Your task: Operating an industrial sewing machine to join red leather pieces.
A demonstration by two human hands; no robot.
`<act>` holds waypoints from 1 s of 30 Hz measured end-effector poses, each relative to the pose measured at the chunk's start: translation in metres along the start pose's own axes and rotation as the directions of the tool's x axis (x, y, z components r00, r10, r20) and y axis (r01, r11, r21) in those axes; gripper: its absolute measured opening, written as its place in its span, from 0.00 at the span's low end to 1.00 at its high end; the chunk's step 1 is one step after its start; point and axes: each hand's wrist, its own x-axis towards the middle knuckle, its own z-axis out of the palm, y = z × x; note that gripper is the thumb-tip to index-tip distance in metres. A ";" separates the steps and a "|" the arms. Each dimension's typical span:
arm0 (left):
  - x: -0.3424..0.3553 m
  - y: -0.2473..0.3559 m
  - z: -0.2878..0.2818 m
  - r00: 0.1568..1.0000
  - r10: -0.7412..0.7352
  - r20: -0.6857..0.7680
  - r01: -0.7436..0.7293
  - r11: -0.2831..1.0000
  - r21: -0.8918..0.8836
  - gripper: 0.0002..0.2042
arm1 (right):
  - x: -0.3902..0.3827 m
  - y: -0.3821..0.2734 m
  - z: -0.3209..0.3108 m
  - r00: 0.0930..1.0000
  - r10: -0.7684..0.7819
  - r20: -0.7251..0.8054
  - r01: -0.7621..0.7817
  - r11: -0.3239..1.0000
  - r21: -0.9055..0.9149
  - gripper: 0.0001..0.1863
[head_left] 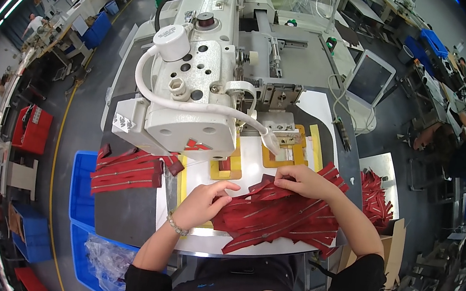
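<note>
A heap of red zippers (288,219) with pale teeth lies fanned over the front of the white worktable. My right hand (303,182) is over its far edge, with thumb and fingers pinched on a red zipper end. To the left, my left hand (203,200) holds nothing; its index finger and thumb are apart beside the heap. Just beyond the hands stands a large white sewing machine (190,117). Under its head is a small yellow frame (226,169) with a bit of red in it. A bigger yellow frame (266,156) sits to the right.
More red zippers (130,176) lie in a row on the table's left. Another red bundle (374,201) rests on a metal tray at right. Blue bins (81,208) stand left of the table, one with clear plastic. A screen (372,76) stands right; co-workers sit farther off.
</note>
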 end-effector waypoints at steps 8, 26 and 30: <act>0.003 0.002 -0.005 0.992 -0.032 0.123 0.037 0.998 -0.044 0.12 | -0.007 -0.018 -0.004 0.998 -0.009 0.063 0.010 1.000 -0.006 0.09; 0.016 -0.001 0.051 0.927 0.360 -0.107 -0.177 0.671 0.720 0.27 | 0.009 0.029 -0.032 0.913 0.248 -0.324 -0.283 0.957 -0.066 0.13; 0.017 -0.002 0.049 0.935 0.341 -0.098 -0.168 0.670 0.723 0.30 | 0.007 0.023 -0.033 0.921 0.210 -0.329 -0.276 0.946 -0.169 0.12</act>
